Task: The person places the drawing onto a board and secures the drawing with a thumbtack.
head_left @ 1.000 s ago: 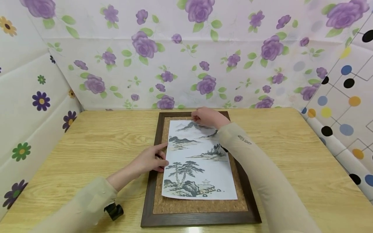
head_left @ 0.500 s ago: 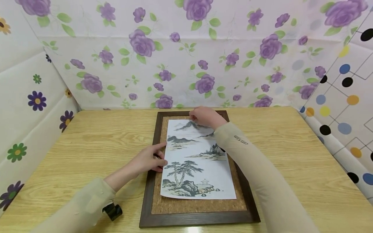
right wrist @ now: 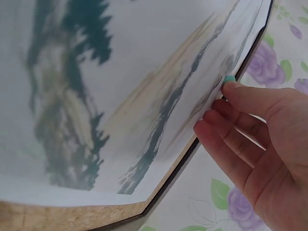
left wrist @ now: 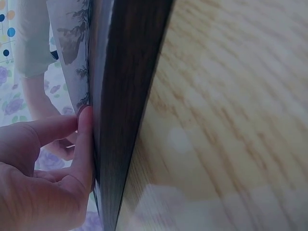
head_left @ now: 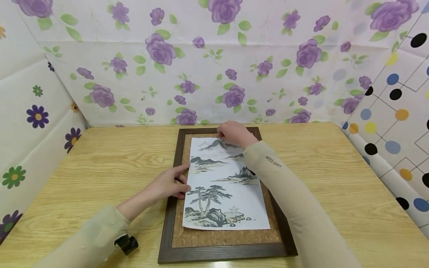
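Observation:
A sheet of paper with an ink landscape (head_left: pixel 214 175) lies on a cork board (head_left: pixel 228 238) in a dark brown wooden frame (head_left: pixel 214 254). My left hand (head_left: pixel 169 182) reaches over the frame's left side. Its index fingertip and thumb, spread apart, rest on the paper's left edge. At the top edge of the sheet my right hand (head_left: pixel 234 133) pinches a small teal push pin (right wrist: pixel 229 78), mostly hidden by the fingers. The other fingers (right wrist: pixel 224 149) of this hand lie bent near the board's top edge. The paper's lower left corner curls slightly up.
The framed board lies on a wood-grain table (head_left: pixel 117 160). Behind it rises a wall covering with purple flowers (head_left: pixel 161 48); patterned coverings flank both sides. A black strap (head_left: pixel 126 243) hangs at the left sleeve.
The whole scene shifts slightly left in the head view. Both hands keep their places at the paper's left and top edges.

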Demonstrator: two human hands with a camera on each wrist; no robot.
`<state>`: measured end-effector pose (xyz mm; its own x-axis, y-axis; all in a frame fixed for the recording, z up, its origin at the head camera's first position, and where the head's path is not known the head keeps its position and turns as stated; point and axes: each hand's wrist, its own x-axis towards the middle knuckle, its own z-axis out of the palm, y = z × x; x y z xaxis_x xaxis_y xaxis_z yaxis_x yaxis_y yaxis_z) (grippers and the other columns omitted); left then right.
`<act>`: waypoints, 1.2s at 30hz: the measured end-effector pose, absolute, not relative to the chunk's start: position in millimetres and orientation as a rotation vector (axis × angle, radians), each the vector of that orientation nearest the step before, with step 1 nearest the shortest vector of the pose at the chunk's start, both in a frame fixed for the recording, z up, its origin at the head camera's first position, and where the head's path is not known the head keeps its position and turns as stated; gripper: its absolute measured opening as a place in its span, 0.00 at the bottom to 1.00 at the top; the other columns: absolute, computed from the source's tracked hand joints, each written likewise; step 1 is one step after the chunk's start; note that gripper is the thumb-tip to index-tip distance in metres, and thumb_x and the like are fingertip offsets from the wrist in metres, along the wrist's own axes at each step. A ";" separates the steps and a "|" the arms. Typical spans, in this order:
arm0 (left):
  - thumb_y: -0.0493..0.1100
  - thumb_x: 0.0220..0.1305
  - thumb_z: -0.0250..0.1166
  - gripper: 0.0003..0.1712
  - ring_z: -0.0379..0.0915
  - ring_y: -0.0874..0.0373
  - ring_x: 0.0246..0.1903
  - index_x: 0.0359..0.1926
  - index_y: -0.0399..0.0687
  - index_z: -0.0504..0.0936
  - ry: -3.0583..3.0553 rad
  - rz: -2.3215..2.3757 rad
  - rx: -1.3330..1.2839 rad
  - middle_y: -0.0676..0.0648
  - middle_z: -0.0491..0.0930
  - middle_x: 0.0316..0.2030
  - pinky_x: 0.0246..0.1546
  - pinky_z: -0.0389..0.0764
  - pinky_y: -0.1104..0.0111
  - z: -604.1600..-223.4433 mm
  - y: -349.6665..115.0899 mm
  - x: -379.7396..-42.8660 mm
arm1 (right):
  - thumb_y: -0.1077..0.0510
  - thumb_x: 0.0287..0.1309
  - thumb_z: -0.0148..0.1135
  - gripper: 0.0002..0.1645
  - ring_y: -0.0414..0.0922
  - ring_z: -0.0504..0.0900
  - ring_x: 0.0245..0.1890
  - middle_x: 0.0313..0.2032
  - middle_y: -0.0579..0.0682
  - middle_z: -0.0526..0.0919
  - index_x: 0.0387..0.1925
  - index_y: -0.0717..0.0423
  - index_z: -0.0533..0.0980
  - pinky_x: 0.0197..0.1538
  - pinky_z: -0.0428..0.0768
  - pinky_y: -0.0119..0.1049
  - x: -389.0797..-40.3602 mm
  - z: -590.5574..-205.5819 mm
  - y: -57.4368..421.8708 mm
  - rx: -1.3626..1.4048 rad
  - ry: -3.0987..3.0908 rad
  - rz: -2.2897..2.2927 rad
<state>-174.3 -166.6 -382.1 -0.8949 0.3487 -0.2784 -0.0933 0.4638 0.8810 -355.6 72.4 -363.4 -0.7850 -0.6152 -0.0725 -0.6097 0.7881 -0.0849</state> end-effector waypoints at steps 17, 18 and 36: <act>0.33 0.64 0.65 0.48 0.82 0.57 0.30 0.78 0.42 0.48 2.277 1.423 0.228 0.42 0.76 0.38 0.35 0.88 0.63 -381.3 -165.9 -174.5 | 0.59 0.68 0.57 0.08 0.44 0.73 0.34 0.36 0.48 0.84 0.34 0.50 0.80 0.40 0.72 0.37 -356.6 -362.4 75.4 -0.906 2.904 -0.069; 0.33 0.64 0.65 0.48 0.82 0.57 0.30 0.78 0.42 0.48 2.277 1.423 0.228 0.42 0.76 0.38 0.35 0.88 0.63 -381.1 -166.0 -174.3 | 0.59 0.68 0.56 0.08 0.44 0.73 0.34 0.36 0.48 0.84 0.34 0.50 0.80 0.40 0.72 0.37 -356.6 -362.3 75.4 -0.905 2.905 -0.077; 0.32 0.63 0.65 0.48 0.83 0.57 0.29 0.78 0.42 0.49 2.299 1.388 0.222 0.41 0.79 0.36 0.35 0.88 0.63 -382.6 -165.7 -175.1 | 0.61 0.64 0.62 0.08 0.44 0.79 0.34 0.34 0.46 0.87 0.32 0.49 0.85 0.43 0.80 0.38 -358.8 -360.5 72.9 -0.836 2.893 -0.172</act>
<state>-175.1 -165.7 -382.6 -0.8889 0.3562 -0.2882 -0.0890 0.4827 0.8712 -358.8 72.9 -360.5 -0.8391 -0.5367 -0.0888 -0.5223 0.8405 -0.1441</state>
